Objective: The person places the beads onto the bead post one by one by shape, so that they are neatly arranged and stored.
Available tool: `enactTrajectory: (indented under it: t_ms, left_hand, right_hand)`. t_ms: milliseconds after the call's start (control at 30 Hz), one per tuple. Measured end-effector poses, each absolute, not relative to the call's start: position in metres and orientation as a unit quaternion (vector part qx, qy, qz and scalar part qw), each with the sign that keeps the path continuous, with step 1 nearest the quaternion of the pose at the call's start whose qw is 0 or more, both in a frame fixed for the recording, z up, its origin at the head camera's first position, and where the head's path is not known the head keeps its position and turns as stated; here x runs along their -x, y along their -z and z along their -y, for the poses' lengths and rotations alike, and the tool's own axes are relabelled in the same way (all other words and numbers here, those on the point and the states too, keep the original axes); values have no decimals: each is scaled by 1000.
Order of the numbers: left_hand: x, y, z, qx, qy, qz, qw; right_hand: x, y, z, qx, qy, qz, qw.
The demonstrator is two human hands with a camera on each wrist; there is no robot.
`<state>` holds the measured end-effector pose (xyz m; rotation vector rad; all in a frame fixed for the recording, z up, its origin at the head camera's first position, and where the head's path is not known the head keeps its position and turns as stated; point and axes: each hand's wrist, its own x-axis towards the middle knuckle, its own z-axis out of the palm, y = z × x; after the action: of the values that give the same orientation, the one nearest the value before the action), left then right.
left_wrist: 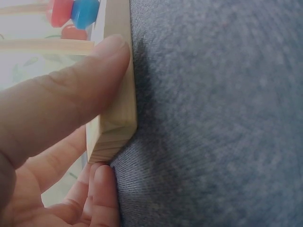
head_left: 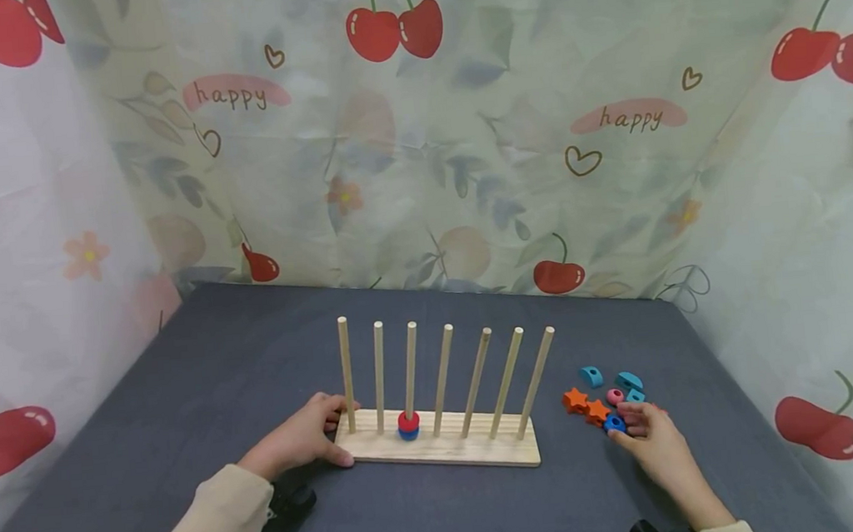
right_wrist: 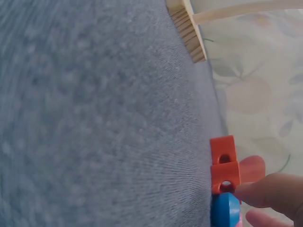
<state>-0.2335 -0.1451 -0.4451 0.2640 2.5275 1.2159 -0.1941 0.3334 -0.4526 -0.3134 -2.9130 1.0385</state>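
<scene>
A wooden base (head_left: 441,450) with several upright pegs stands on the dark cloth. Its third peg from the left carries a red bead (head_left: 409,420) above a blue one (head_left: 409,434). My left hand (head_left: 300,434) grips the left end of the base, thumb (left_wrist: 102,61) on the front edge and fingers around the end. At the right, my right hand (head_left: 657,448) is at the bead pile, thumb and fingers around the near side of a blue bead (head_left: 614,424); in the right wrist view a fingertip lies beside that blue bead (right_wrist: 225,210) and an orange piece (right_wrist: 225,177). Whether it grips is unclear.
Orange stars (head_left: 576,400), a pink bead (head_left: 615,396) and light blue pieces (head_left: 629,381) lie close together right of the base. A dark cloth (head_left: 252,338) covers the table, with patterned curtains (head_left: 419,175) behind and at both sides.
</scene>
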Motion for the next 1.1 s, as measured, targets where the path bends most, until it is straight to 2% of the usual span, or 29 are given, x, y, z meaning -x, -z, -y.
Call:
enactTrajectory:
  t_ms: [733,1100]
  left_hand:
    - [237,449,145,-101,-423,-886,159]
    - [235,447,146,-97,-428,-884,162]
  right_hand:
    - [200,450,-336,122,-294,948,-29]
    - [192,420,-325,101,-325,940,8]
